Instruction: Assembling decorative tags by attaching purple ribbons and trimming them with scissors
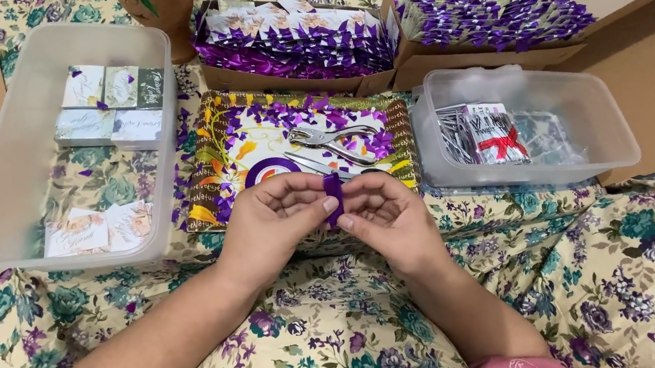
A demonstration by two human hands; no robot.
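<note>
A short piece of purple ribbon (pixel 334 195) is pinched between both hands over my lap. My left hand (pixel 269 222) holds its left side with thumb and fingers curled. My right hand (pixel 383 217) grips its right side, thumb against the ribbon. Just beyond the hands lies a colourful tray (pixel 212 183) strewn with purple ribbon scraps, a metal hole punch (pixel 332 140), scissors (pixel 316 162) and a purple ribbon roll (pixel 271 170).
A clear plastic tub (pixel 6 203) at left holds small printed cards. Another clear tub (pixel 591 117) at right holds wrapped packets. Two cardboard boxes (pixel 414 69) at the back are full of purple-bowed items. Flat cardboard lies at far left and right; a floral cloth covers everything.
</note>
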